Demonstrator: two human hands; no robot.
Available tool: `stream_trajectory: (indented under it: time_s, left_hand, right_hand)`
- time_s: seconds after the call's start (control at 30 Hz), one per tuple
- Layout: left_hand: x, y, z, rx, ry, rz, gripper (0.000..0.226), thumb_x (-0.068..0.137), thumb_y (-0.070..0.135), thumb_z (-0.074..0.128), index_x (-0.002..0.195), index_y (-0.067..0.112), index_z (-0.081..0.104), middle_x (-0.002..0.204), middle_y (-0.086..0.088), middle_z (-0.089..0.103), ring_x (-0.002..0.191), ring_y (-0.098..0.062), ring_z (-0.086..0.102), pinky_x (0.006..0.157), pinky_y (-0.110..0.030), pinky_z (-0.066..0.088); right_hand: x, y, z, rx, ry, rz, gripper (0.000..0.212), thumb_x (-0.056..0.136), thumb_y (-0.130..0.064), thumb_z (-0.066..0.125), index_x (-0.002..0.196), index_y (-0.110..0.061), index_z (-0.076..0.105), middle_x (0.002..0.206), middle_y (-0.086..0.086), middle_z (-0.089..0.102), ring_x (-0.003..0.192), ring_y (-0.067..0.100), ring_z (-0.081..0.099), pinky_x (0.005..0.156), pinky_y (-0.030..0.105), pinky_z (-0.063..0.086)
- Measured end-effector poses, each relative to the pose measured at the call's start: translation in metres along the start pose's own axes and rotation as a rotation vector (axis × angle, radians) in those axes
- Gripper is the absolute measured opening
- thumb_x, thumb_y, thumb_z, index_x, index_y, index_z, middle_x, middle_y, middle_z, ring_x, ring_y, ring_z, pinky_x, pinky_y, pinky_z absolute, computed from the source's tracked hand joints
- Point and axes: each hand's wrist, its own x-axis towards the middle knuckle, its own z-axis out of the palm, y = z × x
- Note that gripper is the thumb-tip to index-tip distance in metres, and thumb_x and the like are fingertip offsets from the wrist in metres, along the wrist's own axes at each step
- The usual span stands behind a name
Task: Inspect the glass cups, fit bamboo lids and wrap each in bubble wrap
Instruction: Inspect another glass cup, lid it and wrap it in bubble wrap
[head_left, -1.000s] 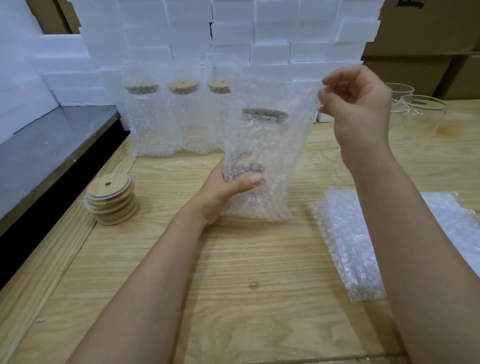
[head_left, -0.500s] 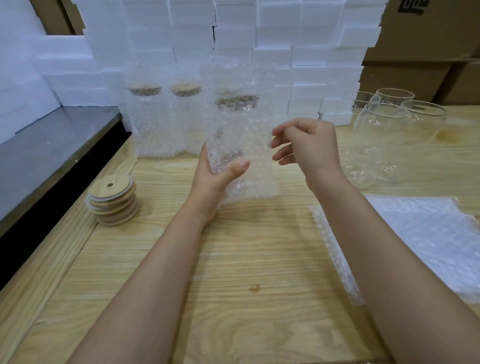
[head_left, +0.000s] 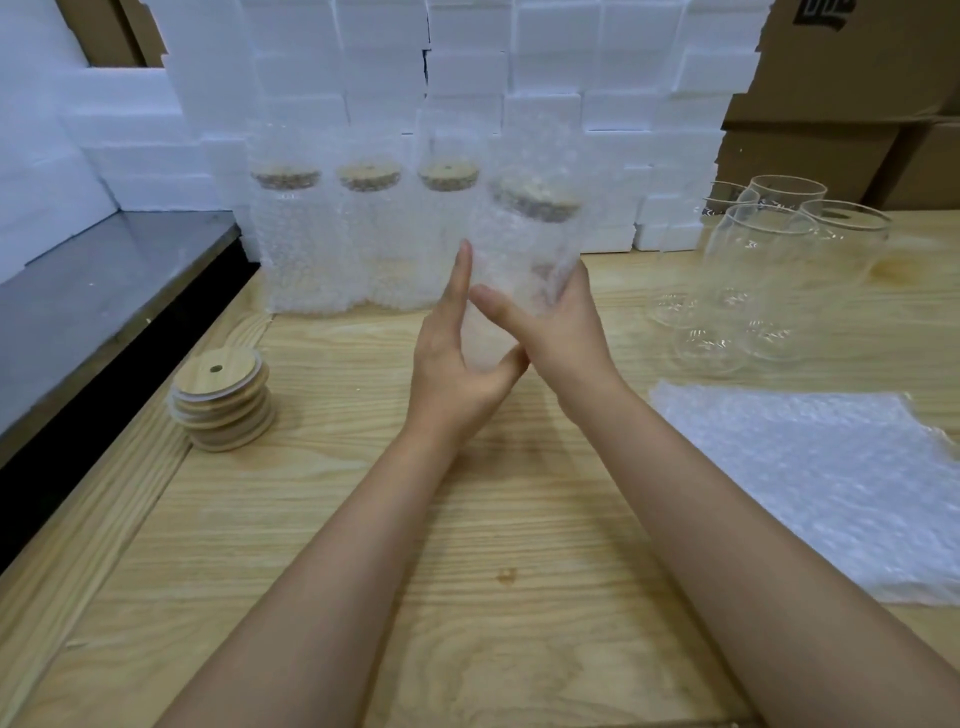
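Observation:
Above the wooden table I hold a glass cup in bubble wrap, tilted slightly, its bamboo lid showing through the wrap. My right hand grips its lower right side, thumb across the front and fingers behind. My left hand lies flat against its left side with fingers straight up and the thumb under the base. Three wrapped, lidded cups stand in a row behind. A stack of bamboo lids sits at the left. Several bare glass cups stand at the right.
A pile of bubble wrap sheets lies at the right near my right forearm. White foam blocks form a wall at the back, with cardboard boxes beside them. A grey surface lies left of the table, beyond a dark gap.
My right hand came down from pinching the wrap's top edge and took hold of the cup. The cup shifted right. My left hand's fingers went from curled round it to straight.

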Motion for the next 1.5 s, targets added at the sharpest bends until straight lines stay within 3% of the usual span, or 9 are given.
stream_trajectory:
  time_s: [0.23,0.4,0.53,0.77,0.9,1.1,1.2,1.33,1.5]
  left_hand:
    - [-0.003,0.002,-0.008,-0.067,0.110,0.149,0.068,0.083,0.030,0.057,0.144,0.018,0.031,0.124,0.023,0.059,0.110,-0.009,0.060,0.099,-0.028,0.041]
    - [0.004,-0.004,-0.017,-0.231,-0.104,-0.188,0.117,0.056,0.071,0.073,0.148,0.013,0.029,0.144,-0.008,0.045,0.133,-0.017,0.044,0.106,-0.023,0.035]
    - [0.003,-0.008,-0.014,-0.396,-0.277,-0.260,0.065,0.060,0.047,0.079,0.112,0.012,0.062,0.104,0.002,0.072,0.100,-0.016,0.067,0.084,-0.028,0.052]
    - [0.000,-0.004,-0.006,-0.375,-0.115,-0.249,0.044,0.070,0.016,0.075,0.110,0.013,0.059,0.097,0.005,0.070,0.091,-0.006,0.068,0.079,-0.021,0.051]
    - [0.002,-0.012,-0.008,-0.250,-0.112,-0.284,0.071,0.069,0.027,0.085,0.128,0.008,0.052,0.120,-0.001,0.066,0.112,-0.009,0.062,0.090,-0.025,0.050]
    - [0.002,-0.017,-0.005,-0.151,-0.224,-0.395,0.099,0.053,0.053,0.083,0.137,0.019,0.045,0.129,0.001,0.062,0.121,-0.012,0.057,0.103,-0.041,0.046]
    - [0.001,-0.021,-0.004,-0.150,-0.231,-0.395,0.112,0.049,0.050,0.091,0.144,0.028,0.036,0.134,0.006,0.055,0.125,-0.005,0.050,0.102,-0.026,0.044]
    - [0.001,-0.023,-0.005,-0.160,-0.218,-0.367,0.104,0.062,0.042,0.081,0.148,0.034,0.024,0.137,0.009,0.043,0.131,-0.001,0.037,0.100,-0.018,0.031]
    - [0.005,-0.026,-0.004,-0.156,-0.114,-0.395,0.086,0.066,0.034,0.065,0.145,0.029,0.030,0.134,0.004,0.049,0.105,0.023,0.043,0.077,0.006,0.027]
  right_hand:
    - [0.019,0.001,-0.041,0.170,-0.138,0.016,0.085,0.068,-0.022,0.082,0.134,-0.011,0.030,0.128,0.008,0.058,0.115,0.018,0.061,0.100,0.040,0.047]
    - [0.019,0.002,-0.054,0.246,-0.403,0.033,0.072,0.074,-0.014,0.064,0.137,0.006,0.037,0.119,0.012,0.062,0.111,0.023,0.062,0.093,0.035,0.051]
    - [0.016,0.007,-0.052,0.226,-0.482,0.019,0.061,0.071,-0.022,0.068,0.126,-0.004,0.050,0.107,-0.004,0.072,0.107,0.012,0.065,0.084,0.021,0.052]
    - [0.018,0.011,-0.048,0.117,-0.362,-0.001,0.060,0.073,-0.032,0.069,0.129,-0.023,0.048,0.119,-0.008,0.064,0.118,0.013,0.058,0.101,0.035,0.046]
    - [0.012,0.016,-0.037,-0.026,-0.360,-0.029,0.068,0.064,-0.024,0.085,0.113,-0.037,0.040,0.100,-0.033,0.065,0.098,-0.014,0.060,0.075,0.007,0.048]
    - [0.010,0.034,-0.025,-0.097,-0.129,-0.078,0.067,0.067,-0.019,0.087,0.114,-0.029,0.041,0.104,-0.022,0.056,0.092,-0.019,0.057,0.070,0.001,0.044]
    - [0.011,0.036,-0.021,-0.148,-0.055,-0.041,0.091,0.064,-0.027,0.088,0.135,-0.016,0.033,0.126,-0.007,0.056,0.118,0.007,0.055,0.097,0.024,0.047]
    - [0.015,0.041,-0.016,-0.197,0.109,-0.029,0.098,0.065,-0.034,0.087,0.139,-0.021,0.024,0.129,-0.014,0.048,0.123,0.006,0.044,0.093,0.008,0.034]
    - [0.043,0.048,-0.009,-0.258,0.246,0.024,0.124,0.071,-0.041,0.082,0.152,-0.008,-0.007,0.160,0.005,0.017,0.146,0.016,0.019,0.113,0.021,0.017]
